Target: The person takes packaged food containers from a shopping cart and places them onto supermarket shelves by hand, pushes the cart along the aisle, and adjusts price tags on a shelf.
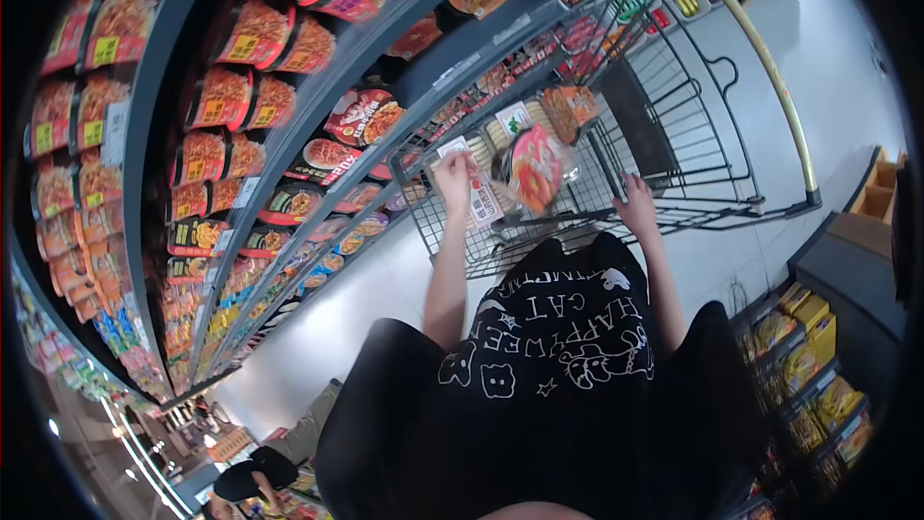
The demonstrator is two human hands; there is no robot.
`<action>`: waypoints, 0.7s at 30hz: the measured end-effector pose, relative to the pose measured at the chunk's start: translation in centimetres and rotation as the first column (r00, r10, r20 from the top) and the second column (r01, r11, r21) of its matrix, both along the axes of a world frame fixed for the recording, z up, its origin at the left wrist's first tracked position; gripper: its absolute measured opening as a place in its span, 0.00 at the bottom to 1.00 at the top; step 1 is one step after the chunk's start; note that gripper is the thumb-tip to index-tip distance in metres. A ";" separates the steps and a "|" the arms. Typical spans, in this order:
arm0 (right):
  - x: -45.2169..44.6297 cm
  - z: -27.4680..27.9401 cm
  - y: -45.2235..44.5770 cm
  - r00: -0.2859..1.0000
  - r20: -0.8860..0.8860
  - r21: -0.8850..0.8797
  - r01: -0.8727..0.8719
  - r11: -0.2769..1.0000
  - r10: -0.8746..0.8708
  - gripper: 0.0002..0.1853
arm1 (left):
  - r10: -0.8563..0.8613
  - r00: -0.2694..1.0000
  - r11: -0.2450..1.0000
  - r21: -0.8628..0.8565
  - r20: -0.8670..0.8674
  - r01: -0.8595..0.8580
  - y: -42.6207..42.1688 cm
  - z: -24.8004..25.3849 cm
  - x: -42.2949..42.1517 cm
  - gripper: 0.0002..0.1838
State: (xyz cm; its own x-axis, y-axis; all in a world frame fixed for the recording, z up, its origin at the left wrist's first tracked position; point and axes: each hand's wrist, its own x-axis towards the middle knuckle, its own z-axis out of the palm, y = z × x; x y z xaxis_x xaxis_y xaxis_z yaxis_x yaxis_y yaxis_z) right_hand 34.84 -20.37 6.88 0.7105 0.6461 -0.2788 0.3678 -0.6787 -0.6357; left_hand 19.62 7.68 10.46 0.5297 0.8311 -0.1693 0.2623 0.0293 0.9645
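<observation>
My left hand [452, 179] is over the left part of a wire shopping cart [433, 236], its fingers curled together beside a pack with a white printed label [484, 200]. Whatever those fingers hold, if anything, is too small to make out. A red food package in clear, shiny wrapping [539, 169] is in the middle of the cart, slightly blurred. Behind it are pale noodle-like packs with a green-marked label [513, 119] and an orange package [570, 108]. My right hand [635, 204] is at the cart's right side, fingers apart, touching or just above the wires, with nothing in it.
Shelves [159, 135] of instant food bowls [229, 96] run along the left. The cart's yellowish handle [784, 96] curves at the upper right. Yellow-packaged goods [808, 366] stand on a lower-right rack. Another person [252, 480] bends over at the lower left.
</observation>
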 end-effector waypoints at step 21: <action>-5.4 -11.6 7.4 0.387 -0.895 -0.178 0.151 0.972 -0.224 0.35 | -0.402 0.489 0.900 -0.235 -0.775 0.367 -2.4 -13.3 1.6 0.56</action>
